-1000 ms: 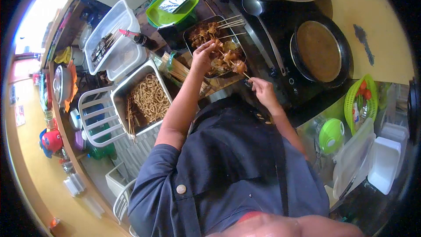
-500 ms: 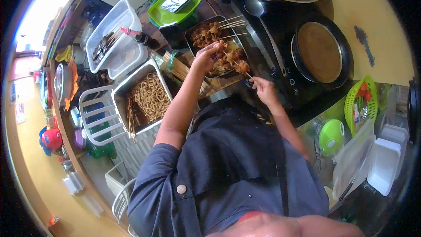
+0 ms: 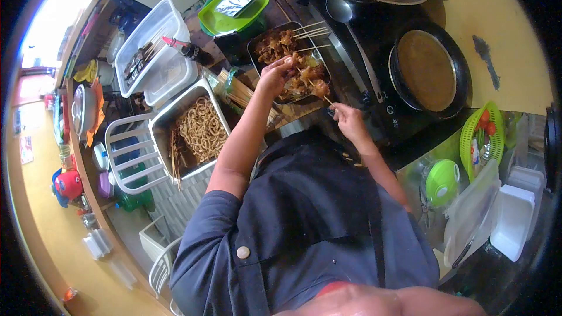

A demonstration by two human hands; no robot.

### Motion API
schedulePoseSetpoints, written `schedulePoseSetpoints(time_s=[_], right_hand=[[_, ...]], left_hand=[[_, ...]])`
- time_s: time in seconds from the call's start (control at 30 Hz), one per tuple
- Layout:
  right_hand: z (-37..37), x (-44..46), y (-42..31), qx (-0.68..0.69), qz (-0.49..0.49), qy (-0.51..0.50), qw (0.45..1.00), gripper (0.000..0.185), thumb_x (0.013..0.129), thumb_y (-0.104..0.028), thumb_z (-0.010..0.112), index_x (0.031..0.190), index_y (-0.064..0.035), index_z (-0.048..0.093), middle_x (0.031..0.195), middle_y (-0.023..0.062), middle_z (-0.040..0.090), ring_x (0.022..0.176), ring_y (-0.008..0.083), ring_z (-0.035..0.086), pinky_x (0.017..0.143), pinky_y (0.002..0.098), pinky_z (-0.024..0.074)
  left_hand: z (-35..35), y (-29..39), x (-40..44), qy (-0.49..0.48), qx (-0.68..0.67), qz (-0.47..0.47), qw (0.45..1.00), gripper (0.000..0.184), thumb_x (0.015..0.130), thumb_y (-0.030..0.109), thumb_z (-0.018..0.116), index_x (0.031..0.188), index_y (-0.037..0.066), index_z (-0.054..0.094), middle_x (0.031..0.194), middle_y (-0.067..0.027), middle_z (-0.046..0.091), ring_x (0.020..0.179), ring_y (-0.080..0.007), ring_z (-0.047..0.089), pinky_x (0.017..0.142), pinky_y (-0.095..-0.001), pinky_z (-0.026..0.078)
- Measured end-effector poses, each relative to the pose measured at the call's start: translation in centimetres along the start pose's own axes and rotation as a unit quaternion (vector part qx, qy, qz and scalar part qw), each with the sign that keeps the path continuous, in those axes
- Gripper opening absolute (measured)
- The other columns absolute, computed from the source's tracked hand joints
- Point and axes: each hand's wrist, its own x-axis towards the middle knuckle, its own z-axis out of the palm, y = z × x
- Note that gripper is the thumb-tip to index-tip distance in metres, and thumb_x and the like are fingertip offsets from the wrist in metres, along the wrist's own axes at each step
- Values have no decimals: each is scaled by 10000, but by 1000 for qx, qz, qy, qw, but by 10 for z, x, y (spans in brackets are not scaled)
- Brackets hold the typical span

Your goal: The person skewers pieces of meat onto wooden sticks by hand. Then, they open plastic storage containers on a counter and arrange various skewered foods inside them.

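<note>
While the right hand (image 3: 349, 120), pinching a stick (image 3: 328, 100), edges left, skewered meat (image 3: 319, 88) stays over the tray (image 3: 329, 76) near the left hand (image 3: 276, 75), whose grip is unclear.

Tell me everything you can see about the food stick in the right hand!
The food stick is thin, pale and wooden-looking, with glossy orange-brown chunks threaded on it. It slants over the dark tray; whether it touches it is unclear. The right hand pinches its bare near end; the left hand covers its far end.
</note>
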Motion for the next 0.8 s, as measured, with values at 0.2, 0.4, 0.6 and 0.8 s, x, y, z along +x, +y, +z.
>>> schedulePoseSetpoints(time_s=[0.2, 0.4, 0.6, 0.8], right_hand=[[3, 5, -4, 0, 2, -7, 1000, 173, 798, -18, 473, 898, -28, 613, 639, 128, 580, 594, 251, 583, 578, 347, 456], [7, 10, -9, 10, -16, 2, 1000, 168, 800, -17, 470, 898, -14, 606, 635, 134, 573, 579, 252, 577, 568, 350, 452], [10, 14, -8, 15, -11, 1, 1000, 172, 798, -13, 467, 908, -4, 600, 627, 144, 562, 559, 245, 559, 552, 346, 441], [12, 17, -6, -6, -27, 4, 1000, 186, 793, 0, 461, 920, -1, 597, 670, 157, 575, 602, 270, 570, 565, 359, 445]], left_hand=[[-7, -4, 7, -11, -18, 8, 1000, 313, 790, 96, 629, 1086, 20, 557, 1017, -38, 601, 916, -149, 557, 761, -263, 458], [-6, -3, 7, -7, -26, 9, 1000, 292, 760, 54, 650, 1037, -6, 579, 962, -57, 611, 834, -146, 574, 706, -256, 477], [-4, -1, 7, 0, -10, 48, 999, 295, 757, 15, 630, 1041, -39, 568, 929, -82, 620, 794, -164, 592, 693, -272, 495], [1, 2, 6, 22, -21, 118, 993, 400, 745, -21, 612, 1130, -35, 505, 921, -114, 623, 777, -187, 611, 675, -299, 515]])
